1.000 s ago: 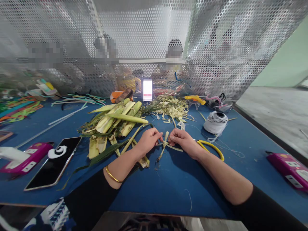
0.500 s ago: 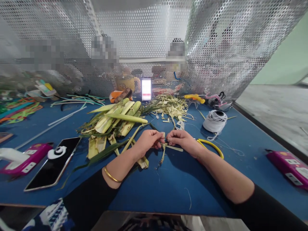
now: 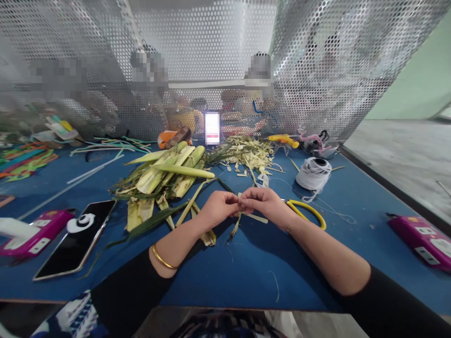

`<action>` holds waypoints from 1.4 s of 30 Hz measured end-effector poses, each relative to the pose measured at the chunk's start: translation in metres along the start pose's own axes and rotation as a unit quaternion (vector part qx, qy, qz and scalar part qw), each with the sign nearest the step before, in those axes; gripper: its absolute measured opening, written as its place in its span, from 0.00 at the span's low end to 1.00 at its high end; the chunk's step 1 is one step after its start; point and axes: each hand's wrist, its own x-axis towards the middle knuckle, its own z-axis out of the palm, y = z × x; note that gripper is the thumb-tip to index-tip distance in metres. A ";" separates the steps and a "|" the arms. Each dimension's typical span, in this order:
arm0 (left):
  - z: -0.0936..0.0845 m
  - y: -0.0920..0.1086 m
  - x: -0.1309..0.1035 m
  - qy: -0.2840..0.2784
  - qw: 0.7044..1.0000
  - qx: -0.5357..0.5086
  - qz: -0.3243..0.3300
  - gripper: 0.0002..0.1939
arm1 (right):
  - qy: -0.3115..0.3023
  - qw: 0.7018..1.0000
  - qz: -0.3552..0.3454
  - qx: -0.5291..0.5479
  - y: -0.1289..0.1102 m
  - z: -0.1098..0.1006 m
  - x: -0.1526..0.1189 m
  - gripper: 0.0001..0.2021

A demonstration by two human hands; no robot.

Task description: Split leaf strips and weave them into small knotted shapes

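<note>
Above the blue table, my left hand and my right hand meet at the fingertips. Both are closed in a pinch on a small piece of pale green husk, whose dark, thin end hangs below the fingers. A flat pale strip sticks out to the right under my right hand. The fingers hide the part where the piece is gripped. Left of my left hand lies a pile of corn husks. Yellow-handled scissors lie beside my right wrist, partly behind it.
Husk scraps lie at the back, a white thread spool at right. A phone and a magenta power strip are at left, another power strip at far right. A perforated metal screen stands behind.
My right hand has moved left, so its fingertips now touch those of my left hand. The small gap between the hands has closed, and the husk's hanging end has swung slightly left.
</note>
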 end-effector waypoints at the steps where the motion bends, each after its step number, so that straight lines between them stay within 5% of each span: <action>1: 0.001 -0.001 0.000 0.003 1.000 0.000 0.005 0.04 | 0.016 1.000 -0.017 0.018 0.000 -0.001 0.001 0.11; 4: 0.001 -0.001 0.001 -0.002 1.000 -0.005 0.019 0.06 | 0.050 0.997 -0.058 0.009 0.002 -0.008 0.003 0.18; 11: -0.001 -0.002 0.002 -0.029 0.999 -0.015 0.030 0.06 | 0.007 0.974 -0.077 -0.214 0.012 -0.017 0.006 0.09; 22: -0.002 -0.002 0.003 -0.030 0.999 -0.021 0.022 0.06 | 0.055 0.964 -0.051 -0.256 0.013 -0.014 0.008 0.03; 36: -0.003 -0.002 0.003 -0.025 0.999 -0.034 0.012 0.06 | 0.043 0.963 -0.056 -0.261 0.010 -0.012 0.007 0.02; 42: -0.002 0.000 0.002 0.022 0.999 -0.039 -0.011 0.07 | 0.062 0.951 -0.057 -0.298 0.008 -0.015 0.006 0.04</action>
